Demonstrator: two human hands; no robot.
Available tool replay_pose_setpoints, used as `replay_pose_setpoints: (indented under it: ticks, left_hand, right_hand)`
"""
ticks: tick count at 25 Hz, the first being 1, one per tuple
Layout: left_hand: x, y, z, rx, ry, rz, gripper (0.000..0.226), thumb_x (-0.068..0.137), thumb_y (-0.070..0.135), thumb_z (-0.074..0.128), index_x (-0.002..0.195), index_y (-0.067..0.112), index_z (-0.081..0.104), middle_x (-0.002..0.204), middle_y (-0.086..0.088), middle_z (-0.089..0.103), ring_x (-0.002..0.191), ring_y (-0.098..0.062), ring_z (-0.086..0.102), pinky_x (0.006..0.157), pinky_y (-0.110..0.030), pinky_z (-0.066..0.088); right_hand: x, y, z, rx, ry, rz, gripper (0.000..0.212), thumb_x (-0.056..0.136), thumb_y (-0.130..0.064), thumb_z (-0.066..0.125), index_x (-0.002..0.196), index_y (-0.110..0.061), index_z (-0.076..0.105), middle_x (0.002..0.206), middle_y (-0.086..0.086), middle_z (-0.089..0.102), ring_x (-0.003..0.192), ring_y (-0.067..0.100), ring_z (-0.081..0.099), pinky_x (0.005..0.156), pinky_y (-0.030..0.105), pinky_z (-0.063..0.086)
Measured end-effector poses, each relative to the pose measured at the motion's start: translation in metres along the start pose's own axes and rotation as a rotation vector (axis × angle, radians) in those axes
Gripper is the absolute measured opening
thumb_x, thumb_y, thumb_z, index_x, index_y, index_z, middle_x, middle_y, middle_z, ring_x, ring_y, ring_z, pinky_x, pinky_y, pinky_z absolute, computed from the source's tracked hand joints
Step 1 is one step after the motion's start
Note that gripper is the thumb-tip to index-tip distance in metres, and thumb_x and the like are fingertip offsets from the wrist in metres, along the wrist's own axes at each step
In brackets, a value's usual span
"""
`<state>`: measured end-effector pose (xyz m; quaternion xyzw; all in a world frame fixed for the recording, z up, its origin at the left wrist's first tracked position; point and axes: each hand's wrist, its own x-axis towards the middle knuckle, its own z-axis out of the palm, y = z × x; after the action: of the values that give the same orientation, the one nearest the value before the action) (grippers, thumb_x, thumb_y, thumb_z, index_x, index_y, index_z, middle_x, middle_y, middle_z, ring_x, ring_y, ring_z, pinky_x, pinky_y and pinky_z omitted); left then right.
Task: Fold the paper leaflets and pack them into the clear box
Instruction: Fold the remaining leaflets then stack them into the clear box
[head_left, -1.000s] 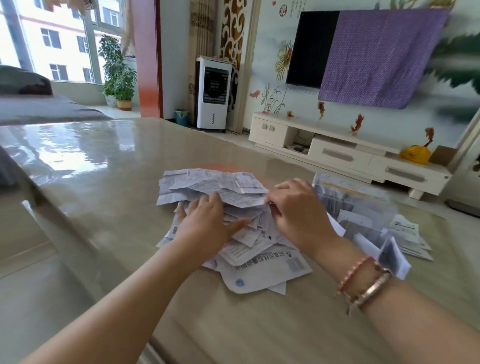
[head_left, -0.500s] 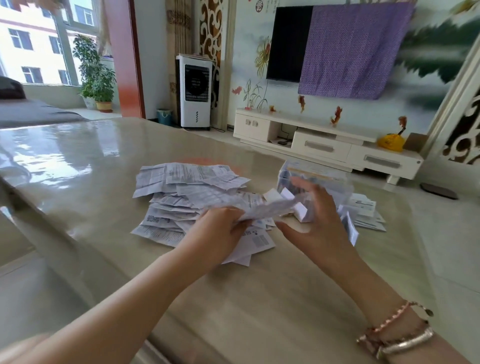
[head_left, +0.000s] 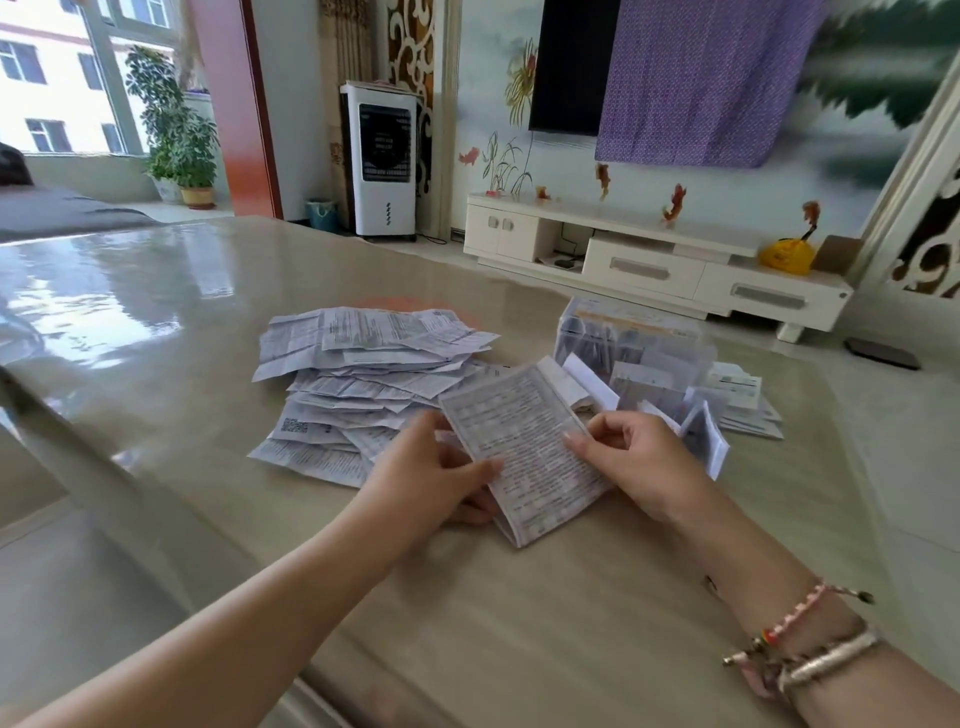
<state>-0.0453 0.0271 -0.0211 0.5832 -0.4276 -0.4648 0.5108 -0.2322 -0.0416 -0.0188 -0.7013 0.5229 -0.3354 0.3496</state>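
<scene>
A printed paper leaflet (head_left: 524, 441) is held between both hands just above the table, in front of me. My left hand (head_left: 431, 473) pinches its left edge, thumb on top. My right hand (head_left: 634, 462) pinches its right edge with curled fingers. Behind the left hand lies a loose pile of unfolded leaflets (head_left: 363, 379). The clear box (head_left: 634, 343) stands behind the right hand, with folded leaflets upright inside it. Several folded leaflets (head_left: 701, 436) lie and stand just to the right of my right hand.
The glossy beige table (head_left: 156, 338) stretches to the left and toward me. A few flat leaflets (head_left: 748, 400) lie to the right of the box near the table's right edge. Beyond the table are a white TV cabinet (head_left: 649, 254) and an air cooler (head_left: 384, 161).
My left hand lifted one leaflet off the pile and brought it toward me. My right hand came in and took its right edge. The view shifted right and down.
</scene>
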Motion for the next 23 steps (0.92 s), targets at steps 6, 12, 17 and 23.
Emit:
replay_pose_setpoints:
  ticks: [6, 12, 17, 23]
  left_hand:
    - [-0.005, 0.002, 0.001, 0.816, 0.133, 0.498, 0.051, 0.084, 0.038, 0.067, 0.130, 0.035, 0.044, 0.111, 0.015, 0.035, 0.103, -0.006, 0.043, 0.085, -0.022, 0.035]
    - [-0.010, -0.016, 0.013, 1.239, -0.165, 0.581, 0.050, 0.097, 0.053, 0.031, 0.146, 0.042, 0.028, 0.156, 0.017, 0.021, 0.146, -0.012, 0.011, 0.116, -0.027, 0.010]
    - [-0.004, -0.021, 0.004, 1.304, -0.220, 0.654, 0.067, 0.089, 0.065, 0.006, 0.150, 0.040, 0.015, 0.159, 0.016, 0.012, 0.147, -0.013, 0.008, 0.117, -0.026, 0.005]
    - [-0.003, -0.013, -0.008, 1.225, -0.286, 0.670, 0.080, 0.078, 0.075, 0.028, 0.146, 0.032, 0.033, 0.146, 0.017, 0.029, 0.138, -0.005, 0.021, 0.110, -0.020, 0.025]
  right_hand:
    - [-0.007, 0.000, 0.005, -0.420, 0.122, -0.056, 0.029, 0.087, -0.037, 0.066, 0.071, -0.018, 0.050, 0.065, -0.006, 0.052, 0.061, 0.009, 0.048, 0.059, 0.028, 0.040]
    - [-0.012, -0.004, 0.006, -0.593, 0.057, -0.087, 0.031, 0.082, -0.045, 0.068, 0.095, -0.022, 0.051, 0.084, -0.009, 0.056, 0.082, 0.012, 0.056, 0.072, 0.034, 0.049]
    - [-0.016, -0.008, -0.016, -0.536, -0.175, -0.329, 0.045, 0.080, -0.033, 0.072, 0.121, -0.034, 0.053, 0.124, -0.016, 0.048, 0.118, 0.001, 0.043, 0.092, 0.012, 0.035]
    - [-0.027, -0.014, -0.027, -0.505, -0.456, -0.306, 0.052, 0.081, -0.032, 0.070, 0.128, -0.041, 0.049, 0.125, -0.024, 0.055, 0.113, -0.009, 0.050, 0.097, 0.015, 0.040]
